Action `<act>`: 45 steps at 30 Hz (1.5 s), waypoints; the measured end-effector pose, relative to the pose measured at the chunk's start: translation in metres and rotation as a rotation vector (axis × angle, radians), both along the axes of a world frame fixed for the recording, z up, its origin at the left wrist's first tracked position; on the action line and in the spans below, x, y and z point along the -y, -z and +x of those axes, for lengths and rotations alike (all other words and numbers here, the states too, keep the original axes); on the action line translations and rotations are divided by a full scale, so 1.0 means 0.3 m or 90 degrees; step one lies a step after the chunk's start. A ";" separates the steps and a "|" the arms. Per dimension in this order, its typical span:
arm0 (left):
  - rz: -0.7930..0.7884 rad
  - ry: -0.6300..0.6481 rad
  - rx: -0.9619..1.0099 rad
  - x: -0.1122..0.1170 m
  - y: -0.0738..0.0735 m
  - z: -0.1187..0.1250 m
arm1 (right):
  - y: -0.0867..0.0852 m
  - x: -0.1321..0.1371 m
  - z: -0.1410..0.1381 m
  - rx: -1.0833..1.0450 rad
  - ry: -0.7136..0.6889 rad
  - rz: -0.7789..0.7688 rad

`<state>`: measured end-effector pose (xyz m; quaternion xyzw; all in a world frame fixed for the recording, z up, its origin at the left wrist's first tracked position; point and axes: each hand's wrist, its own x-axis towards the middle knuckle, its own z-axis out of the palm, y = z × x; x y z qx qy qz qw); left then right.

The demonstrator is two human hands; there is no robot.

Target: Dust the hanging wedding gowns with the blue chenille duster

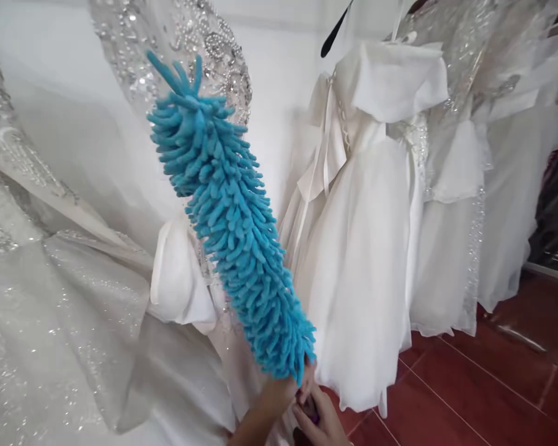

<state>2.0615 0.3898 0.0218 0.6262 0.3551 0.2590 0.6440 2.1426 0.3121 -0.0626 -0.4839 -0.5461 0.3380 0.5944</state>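
A blue chenille duster (227, 210) stands upright and leans left, its fluffy head in front of a white beaded gown (74, 297). At the bottom edge my left hand (281, 393) is closed around the base of the duster head. Just below and to the right, my right hand (323, 424) is wrapped round the dark handle, of which only a small purple bit shows. Both hands are partly cut off by the frame edge.
Several white dresses (367, 248) hang in a row to the right, some with sequins. A white wall (279, 80) is behind them. Red floor tiles (483, 384) show at the lower right, with plastic-covered items at the far right.
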 end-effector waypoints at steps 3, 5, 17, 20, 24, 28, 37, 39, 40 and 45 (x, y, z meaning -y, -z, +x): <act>-0.020 -0.104 0.078 -0.025 -0.053 0.134 | -0.061 -0.045 0.107 -0.116 -0.076 -0.045; -0.054 -0.137 0.123 -0.043 -0.081 0.204 | -0.087 -0.067 0.159 -0.183 -0.121 -0.097; -0.220 -0.136 0.250 -0.181 -0.135 0.358 | -0.131 -0.172 0.263 -0.378 -0.232 -0.308; -0.271 -0.137 0.268 -0.224 -0.094 0.379 | -0.110 -0.195 0.282 -0.408 -0.229 -0.328; -0.342 -0.180 0.302 -0.271 -0.002 0.409 | -0.061 -0.211 0.300 -0.448 -0.217 -0.355; -0.412 -0.182 0.320 -0.310 0.121 0.436 | -0.008 -0.225 0.316 -0.455 -0.188 -0.384; -0.520 -0.184 0.238 -0.308 0.317 0.506 | 0.170 -0.213 0.362 -0.458 -0.125 -0.443; -0.519 -0.183 0.231 -0.296 0.318 0.525 | 0.183 -0.203 0.377 -0.463 -0.118 -0.442; -0.512 -0.183 0.233 -0.291 0.311 0.535 | 0.180 -0.199 0.385 -0.466 -0.117 -0.438; -0.459 -0.175 0.268 -0.299 0.199 0.570 | 0.056 -0.208 0.423 -0.488 -0.138 -0.377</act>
